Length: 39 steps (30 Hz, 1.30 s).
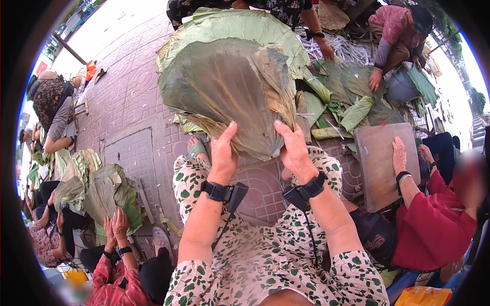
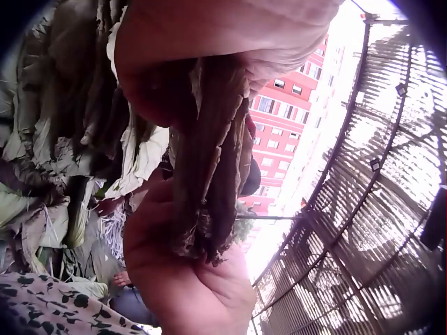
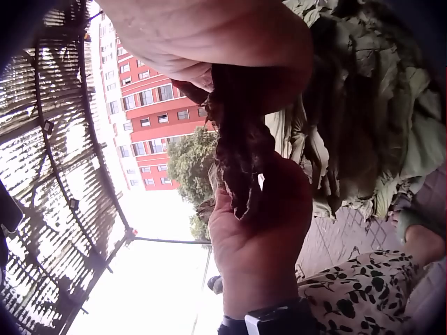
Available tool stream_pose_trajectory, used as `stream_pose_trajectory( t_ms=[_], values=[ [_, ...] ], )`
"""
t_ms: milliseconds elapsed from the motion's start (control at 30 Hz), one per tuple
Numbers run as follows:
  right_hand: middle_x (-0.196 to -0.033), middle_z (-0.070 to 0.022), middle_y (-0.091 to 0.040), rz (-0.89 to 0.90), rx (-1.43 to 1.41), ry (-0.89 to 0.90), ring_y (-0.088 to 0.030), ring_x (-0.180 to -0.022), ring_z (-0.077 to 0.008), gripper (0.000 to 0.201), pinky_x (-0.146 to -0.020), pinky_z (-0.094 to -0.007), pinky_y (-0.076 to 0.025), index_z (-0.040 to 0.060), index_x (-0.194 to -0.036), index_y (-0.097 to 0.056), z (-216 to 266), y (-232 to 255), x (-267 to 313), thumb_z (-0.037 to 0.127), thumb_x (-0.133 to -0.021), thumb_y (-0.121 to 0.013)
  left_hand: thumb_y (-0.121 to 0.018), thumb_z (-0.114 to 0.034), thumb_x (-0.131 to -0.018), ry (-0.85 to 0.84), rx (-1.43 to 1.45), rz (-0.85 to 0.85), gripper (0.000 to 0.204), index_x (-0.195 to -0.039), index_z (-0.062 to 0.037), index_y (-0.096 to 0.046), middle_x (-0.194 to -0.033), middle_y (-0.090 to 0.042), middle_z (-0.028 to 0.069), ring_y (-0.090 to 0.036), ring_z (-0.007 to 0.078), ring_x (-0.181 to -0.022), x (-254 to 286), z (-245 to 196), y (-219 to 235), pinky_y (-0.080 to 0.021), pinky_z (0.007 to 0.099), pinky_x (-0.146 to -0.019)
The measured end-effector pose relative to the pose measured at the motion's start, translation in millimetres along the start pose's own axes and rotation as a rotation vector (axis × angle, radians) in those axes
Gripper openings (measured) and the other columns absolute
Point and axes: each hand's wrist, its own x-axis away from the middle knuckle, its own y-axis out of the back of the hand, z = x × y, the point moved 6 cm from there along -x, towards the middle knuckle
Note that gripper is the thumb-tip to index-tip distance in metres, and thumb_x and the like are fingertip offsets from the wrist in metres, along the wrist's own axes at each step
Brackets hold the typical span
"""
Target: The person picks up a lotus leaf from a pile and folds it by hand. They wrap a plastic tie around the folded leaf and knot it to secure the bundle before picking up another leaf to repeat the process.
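Both hands hold a stack of large, round dried lotus leaves by its near edge, in front of the body. The top leaf is brown-green with spreading veins, and paler green leaves show beneath it. My left hand grips the left side of the edge, thumb on top. On the right side my right hand grips it the same way. In the left wrist view, the gathered leaf edge runs between both hands. Crumpled leaf ends also show between them in the right wrist view. Fingers under the stack are hidden.
Folded leaf bundles and flat leaves lie on the paving at the right, near a grey bucket. A person in red touches a flat board. At the left another person holds leaves. Someone stands beyond the stack.
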Motion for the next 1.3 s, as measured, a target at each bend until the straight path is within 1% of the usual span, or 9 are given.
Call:
stream_pose_trajectory(
  t_ms=[67,167,300,467,567,800,867,1200,1300],
  values=[
    [-0.105,-0.0063,-0.058,0.105,-0.134,0.046,-0.056,-0.096,-0.0171,0.034,-0.088,-0.0349,-0.045,0.0024,-0.117,-0.050,7,-8,3,0.010,-0.085,-0.059,-0.057,-0.010,-0.084,-0.010,0.022,0.038,0.031,-0.114,-0.0028,-0.052,-0.108,-0.058,0.0059,-0.056,0.0189,-0.099,1,-3,-3,-0.046,0.0340,-0.088],
    [-0.106,-0.0067,-0.058,0.023,-0.088,-0.062,-0.055,-0.095,-0.0170,0.039,-0.085,-0.0331,-0.045,0.0004,-0.117,-0.047,-6,0,-3,0.009,-0.082,-0.061,-0.058,-0.010,-0.084,0.004,-0.004,0.043,0.031,-0.114,-0.0032,-0.052,-0.109,-0.058,0.0054,-0.056,0.0189,-0.099,2,-5,-6,-0.045,0.0342,-0.088],
    [-0.106,-0.0074,-0.058,0.013,-0.043,-0.075,-0.056,-0.095,-0.0174,0.043,-0.085,-0.0326,-0.045,-0.0002,-0.118,-0.046,-8,-1,-2,0.009,-0.080,-0.064,-0.058,-0.010,-0.084,0.006,-0.001,0.026,0.031,-0.114,-0.0030,-0.052,-0.110,-0.058,0.0053,-0.056,0.0190,-0.099,-1,0,0,-0.045,0.0344,-0.089],
    [-0.105,-0.0076,-0.058,0.087,0.070,0.035,-0.057,-0.092,-0.0158,0.044,-0.084,-0.0305,-0.046,-0.0017,-0.117,-0.047,0,-9,2,0.008,-0.079,-0.066,-0.056,-0.009,-0.084,0.009,0.080,-0.001,0.030,-0.113,-0.0034,-0.053,-0.109,-0.059,0.0056,-0.057,0.0197,-0.098,-7,4,9,-0.045,0.0345,-0.088],
    [-0.104,-0.0072,-0.058,0.123,0.159,-0.015,-0.056,-0.092,-0.0147,0.043,-0.083,-0.0296,-0.046,-0.0014,-0.117,-0.047,-7,-9,3,0.007,-0.080,-0.065,-0.056,-0.009,-0.084,-0.002,0.039,-0.011,0.029,-0.113,-0.0032,-0.053,-0.109,-0.059,0.0058,-0.057,0.0199,-0.098,-4,1,8,-0.045,0.0343,-0.088],
    [-0.105,-0.0066,-0.058,0.125,0.095,0.031,-0.056,-0.092,-0.0131,0.042,-0.084,-0.0285,-0.045,-0.0011,-0.118,-0.046,1,-12,8,0.003,-0.080,-0.062,-0.056,-0.010,-0.085,0.035,0.022,-0.034,0.029,-0.112,-0.0015,-0.053,-0.108,-0.059,0.0063,-0.057,0.0192,-0.097,-7,5,11,-0.045,0.0331,-0.087],
    [-0.104,-0.0089,-0.059,0.136,0.056,0.057,-0.058,-0.092,-0.0168,0.044,-0.082,-0.0313,-0.049,-0.0005,-0.119,-0.046,5,-11,8,-0.001,-0.079,-0.062,-0.058,-0.012,-0.084,0.067,0.022,-0.040,0.030,-0.111,-0.0007,-0.053,-0.107,-0.059,0.0064,-0.057,0.0184,-0.097,-10,9,14,-0.046,0.0325,-0.087],
    [-0.107,-0.0084,-0.059,0.168,0.011,0.075,-0.057,-0.097,-0.0175,0.042,-0.085,-0.0333,-0.047,0.0020,-0.120,-0.048,15,-17,15,0.001,-0.080,-0.061,-0.061,-0.012,-0.083,0.017,-0.024,-0.054,0.029,-0.108,0.0011,-0.055,-0.106,-0.060,0.0060,-0.057,0.0163,-0.096,-9,6,13,-0.045,0.0293,-0.086],
    [-0.108,-0.0101,-0.057,0.145,0.011,0.094,-0.056,-0.098,-0.0175,0.047,-0.088,-0.0313,-0.043,-0.0032,-0.120,-0.044,14,-14,13,0.003,-0.078,-0.064,-0.061,-0.011,-0.082,0.005,-0.023,-0.045,0.028,-0.107,0.0014,-0.056,-0.105,-0.060,0.0058,-0.057,0.0160,-0.096,-7,3,11,-0.045,0.0291,-0.086]
  ],
)
